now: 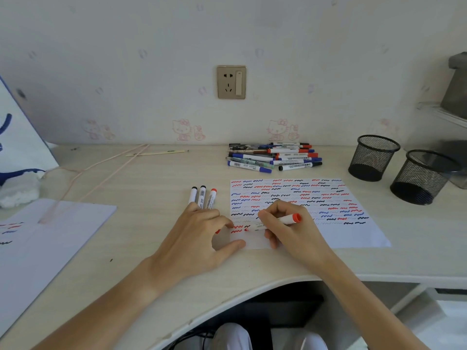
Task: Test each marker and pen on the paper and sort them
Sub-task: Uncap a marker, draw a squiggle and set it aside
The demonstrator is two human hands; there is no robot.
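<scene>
The right hand (288, 223) pinches a red marker (274, 222) near its tip, the nib down on the near-left corner of the paper (353, 238), the capless far end pointing right. The left hand (202, 236) lies spread at the sheet's left edge, fingertips and thumb pressing the corner flat; a bit of red shows under its fingers — likely the cap, though I cannot tell for sure.

The step in hand looks like the test stroke. To do it well, keep the left hand firm so the paper does not slide, and draw a short wavy line in the bare strip along the near edge — the rest of the sheet is already crowded with red, blue and black squiggles. A light, even pull is enough; the new mark should sit apart from the red ones just beside the nib, so it is clear whether this marker writes.

Three markers (203, 195) lie side by side just far of the left hand, seemingly already sorted. The untested pile (273, 157) sits far, against the wall, and two mesh cups (374, 157) stand at the far right, with nothing showing inside them.
</scene>
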